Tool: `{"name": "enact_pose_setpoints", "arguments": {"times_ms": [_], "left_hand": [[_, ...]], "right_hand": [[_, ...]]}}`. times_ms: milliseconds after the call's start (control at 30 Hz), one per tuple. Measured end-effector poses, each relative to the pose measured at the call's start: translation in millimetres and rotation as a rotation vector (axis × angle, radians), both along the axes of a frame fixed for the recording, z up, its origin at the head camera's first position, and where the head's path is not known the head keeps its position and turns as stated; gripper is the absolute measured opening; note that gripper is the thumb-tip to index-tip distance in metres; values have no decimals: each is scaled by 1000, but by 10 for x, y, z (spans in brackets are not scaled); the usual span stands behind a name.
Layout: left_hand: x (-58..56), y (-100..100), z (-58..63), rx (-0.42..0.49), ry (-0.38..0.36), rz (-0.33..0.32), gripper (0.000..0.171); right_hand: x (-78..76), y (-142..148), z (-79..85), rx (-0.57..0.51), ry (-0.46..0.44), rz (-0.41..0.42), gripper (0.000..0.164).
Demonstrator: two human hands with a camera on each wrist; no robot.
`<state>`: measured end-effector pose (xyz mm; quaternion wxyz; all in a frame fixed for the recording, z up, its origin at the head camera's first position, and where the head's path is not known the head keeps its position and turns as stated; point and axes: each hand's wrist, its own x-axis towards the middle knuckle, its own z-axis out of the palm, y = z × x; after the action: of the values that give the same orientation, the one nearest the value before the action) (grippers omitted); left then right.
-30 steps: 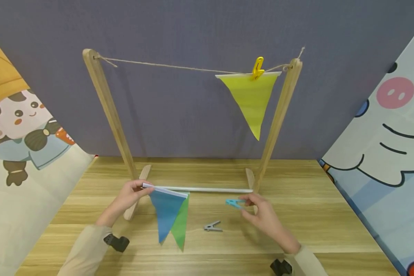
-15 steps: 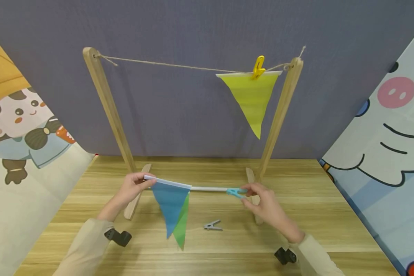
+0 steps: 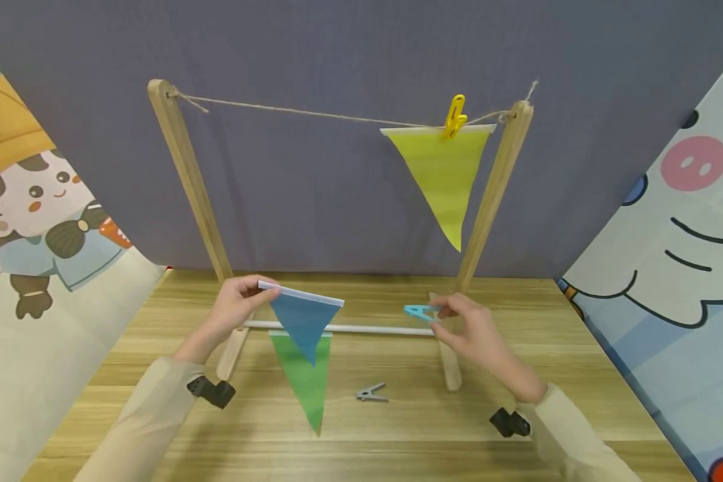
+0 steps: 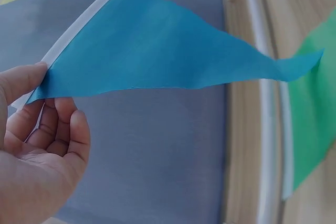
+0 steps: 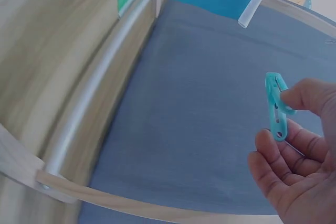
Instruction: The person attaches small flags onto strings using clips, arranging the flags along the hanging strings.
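My left hand (image 3: 236, 302) pinches the white-edged top corner of a blue pennant (image 3: 304, 323), raised above the table with its tip hanging down. Between the thumb and fingers of my right hand (image 3: 472, 329) is a light-blue clothespin (image 3: 419, 312), seen closer in the right wrist view as a turquoise clothespin (image 5: 276, 106). Below the blue pennant a green pennant (image 3: 304, 375) lies on the table. A grey clothespin (image 3: 371, 393) lies to its right. Higher up, a yellow clothespin (image 3: 455, 118) fastens a yellow pennant (image 3: 442, 174) to a string (image 3: 301, 111).
The string runs between a left wooden post (image 3: 187, 174) and a right wooden post (image 3: 495, 194). A white rod (image 3: 373, 329) joins the posts low down, close behind the table's (image 3: 217, 442) front area. A grey panel (image 3: 313, 201) stands behind.
My left hand has lifted the blue pennant up and slightly right, uncovering more of the green one. My right hand has risen with the light-blue clothespin and shifted slightly right.
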<state>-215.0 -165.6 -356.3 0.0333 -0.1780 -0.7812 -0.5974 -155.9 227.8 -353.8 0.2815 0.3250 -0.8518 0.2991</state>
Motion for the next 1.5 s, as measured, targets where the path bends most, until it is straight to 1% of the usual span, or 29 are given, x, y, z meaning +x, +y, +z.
{"name": "enact_pose_setpoints", "arguments": {"times_ms": [100,233,300,567,800,933,1200,1367,1500], "left_hand": [[-22,42,101,12,15,5,11],[-50,108,222,10,30,2,21],[-62,144,276,6,35,3,23],[-104,241,454,59,44,13,11],[-147,281,615,83,45,23,17],[-182,303,700,80,72,30,19],[-229,355,843,110,108,42,6],[-253,404,933,133,115,54,6],[-269,427,994,160,133,43,5]], "right_hand": [[-24,-3,108,-7,10,-3,32],[-62,-18,249,-5,38,-6,31],[-81,-28,311,-3,51,-4,31],[-140,-66,518,10,80,2,30],[-137,-95,695,40,110,-9,30],[-145,-102,796,49,132,-6,31],[-181,-141,985,52,175,17,31],[-194,-169,1100,57,181,17,31],[-182,-183,1188,65,182,11,30]]}}
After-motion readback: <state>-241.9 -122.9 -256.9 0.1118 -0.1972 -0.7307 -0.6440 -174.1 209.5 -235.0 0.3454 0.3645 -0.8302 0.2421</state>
